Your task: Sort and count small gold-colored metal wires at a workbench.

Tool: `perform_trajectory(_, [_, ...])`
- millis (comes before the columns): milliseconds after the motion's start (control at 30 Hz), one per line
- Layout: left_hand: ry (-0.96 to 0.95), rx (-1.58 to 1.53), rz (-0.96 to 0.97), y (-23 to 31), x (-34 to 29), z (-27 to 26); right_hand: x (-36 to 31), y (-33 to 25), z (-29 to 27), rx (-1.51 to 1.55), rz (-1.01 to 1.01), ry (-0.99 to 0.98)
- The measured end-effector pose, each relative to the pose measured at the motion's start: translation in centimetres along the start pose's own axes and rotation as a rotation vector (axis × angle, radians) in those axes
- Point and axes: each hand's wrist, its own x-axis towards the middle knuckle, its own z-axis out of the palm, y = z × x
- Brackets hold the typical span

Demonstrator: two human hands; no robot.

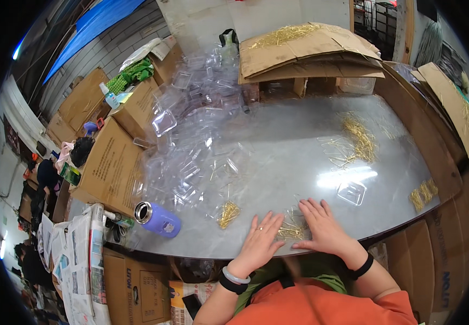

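Note:
At the front edge of the grey table (277,146), a small heap of thin gold wire pieces (291,232) lies between my hands. My left hand (260,234) rests on its left side with fingers stretched out. On the right side, my right hand (324,228) lies flat, its fingers also extended. Both hands flank the wires, and neither grips anything visible. A small transparent plastic box (352,193) sits beyond my right hand. Left of my left hand is a gold wire bundle (228,214). Some wire ends are hidden by my fingers.
Transparent plastic boxes (196,119) pile up at the left and back. A purple bottle (158,219) stands uncapped at the front left. Loose gold wires (359,141) lie farther right, with another bundle (423,195) by the right edge. Cardboard boxes (110,168) border the table.

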Motion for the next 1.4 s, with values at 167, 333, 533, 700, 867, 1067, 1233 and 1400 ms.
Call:
perform_trajectory(167, [0.050,-0.175,0.008,0.6,0.6,-0.4,1.0,2.1,1.4,0.256,-0.224,-0.033])
perform_trajectory(333, [0.090,-0.001,-0.037,0.5,-0.1,0.2,0.7,3.3,3.2,0.399,-0.288,-0.028])
perform_trajectory(533, [0.043,0.048,-0.054,2.0,0.5,-0.5,-1.2,3.0,-1.4,0.223,-0.163,0.083])
perform_trajectory(700, [0.169,0.068,-0.057,3.2,1.8,2.2,-1.2,2.4,1.2,0.223,-0.031,0.122])
perform_trajectory(867, [0.214,-0.046,-0.060,3.0,2.0,2.5,-1.3,1.8,1.2,0.246,-0.053,0.237])
perform_trajectory(1067, [0.153,0.118,0.055,3.7,2.4,1.3,-1.8,1.1,1.1,0.358,-0.034,0.170])
perform_trajectory(1233, [0.110,0.188,0.078,3.6,2.5,1.5,-2.8,-1.5,2.0,0.423,0.106,0.257])
perform_trajectory(1400, [0.132,0.000,0.000,2.8,2.0,2.1,-1.2,-1.6,2.6,0.565,0.046,0.174])
